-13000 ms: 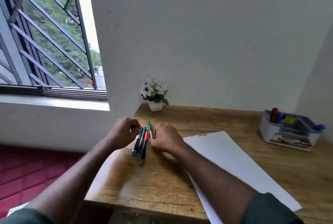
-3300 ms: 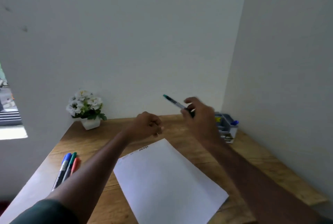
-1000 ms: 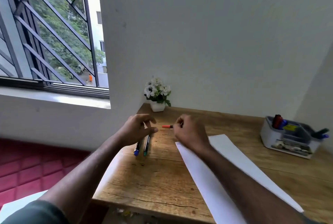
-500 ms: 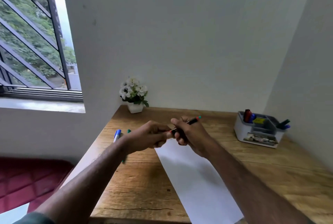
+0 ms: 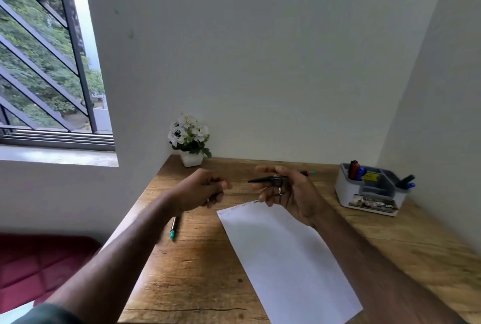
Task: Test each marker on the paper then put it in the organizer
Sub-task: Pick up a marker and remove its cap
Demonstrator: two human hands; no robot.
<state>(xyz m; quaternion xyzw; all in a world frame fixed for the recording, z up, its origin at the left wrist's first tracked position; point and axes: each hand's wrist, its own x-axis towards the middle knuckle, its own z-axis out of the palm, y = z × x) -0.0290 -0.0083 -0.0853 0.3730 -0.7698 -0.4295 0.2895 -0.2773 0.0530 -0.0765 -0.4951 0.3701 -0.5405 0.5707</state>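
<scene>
My right hand point(image 5: 289, 193) holds an uncapped dark marker point(image 5: 270, 178) level above the top edge of the white paper point(image 5: 283, 253), its tip pointing left. My left hand point(image 5: 200, 188) is curled around the marker's red cap point(image 5: 223, 182), a short way left of the tip. A green-ended marker point(image 5: 173, 227) lies on the wooden table point(image 5: 197, 271) under my left forearm. The grey and white organizer point(image 5: 372, 191) stands at the back right with several markers in it. Small scribbles mark the paper's top edge.
A small white pot of white flowers point(image 5: 190, 141) stands at the table's back left corner against the wall. A barred window is at the left. The table's left edge drops to a red mat.
My hands have pulled apart: the cap has come off the marker and stays in my left hand. The view has shifted slightly to the right.
</scene>
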